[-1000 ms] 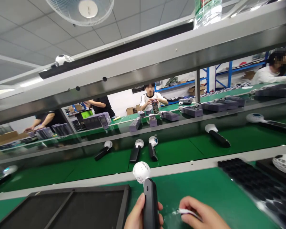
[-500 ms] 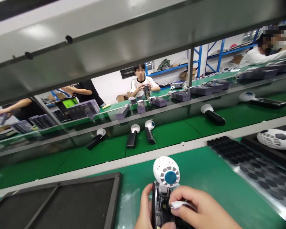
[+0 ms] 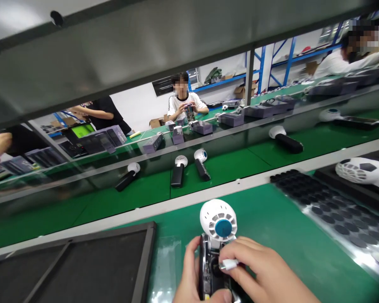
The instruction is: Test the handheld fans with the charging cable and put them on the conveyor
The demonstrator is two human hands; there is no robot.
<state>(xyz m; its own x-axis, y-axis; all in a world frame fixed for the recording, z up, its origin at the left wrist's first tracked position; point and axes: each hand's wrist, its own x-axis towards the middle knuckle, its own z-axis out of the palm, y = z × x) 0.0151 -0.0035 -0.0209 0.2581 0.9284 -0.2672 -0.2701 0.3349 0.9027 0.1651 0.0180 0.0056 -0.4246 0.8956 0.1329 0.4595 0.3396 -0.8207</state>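
Note:
My left hand (image 3: pixel 192 275) is wrapped round the dark handle of a handheld fan (image 3: pixel 218 221), thumb across its lower front. The fan stands roughly upright, its white round head with a blue centre disc facing me. Between the fingertips of my right hand (image 3: pixel 255 265) is a white cable plug (image 3: pixel 229 264), its metal tip pointing left, close in front of the handle. Whether the tip touches the handle I cannot tell. The lower end of the handle is cut off by the frame edge.
At left lies a dark framed tray (image 3: pixel 91 269). A sheet of black round pads (image 3: pixel 337 210) and another white fan head (image 3: pixel 360 170) are at right. Beyond the bench edge, several fans lie on a green conveyor belt (image 3: pixel 236 166). Co-workers sit beyond, near purple-grey boxes (image 3: pixel 153 143).
The whole view has shifted slightly. My right hand still pinches the plug, which has moved a little left and up against the fan. On the belt, the fans show a small shift to the right.

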